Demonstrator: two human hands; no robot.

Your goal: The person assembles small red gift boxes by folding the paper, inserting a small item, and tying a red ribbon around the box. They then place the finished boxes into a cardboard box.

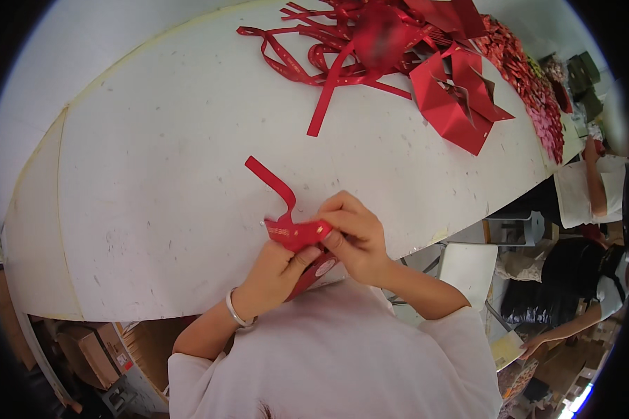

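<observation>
Close to my body, at the near edge of the table, both hands work on a red ribbon (291, 234) with gold print. My left hand (264, 278), with a bracelet at its wrist, is closed around a small red box-like piece (305, 282) that bears a pale round mark. Most of that piece is hidden by my fingers and the ribbon. With thumb and fingers, my right hand (360, 241) pinches the ribbon above it. The ribbon's loose end curls away to the upper left over the table.
A white table (168, 181) stretches out ahead. Toward its far side lie a tangle of red ribbons (286, 66) and folded red card pieces (454, 98). A heap of small red packets (528, 84) sits at the far right. Other people (573, 265) and a white stool (468, 269) are at the right.
</observation>
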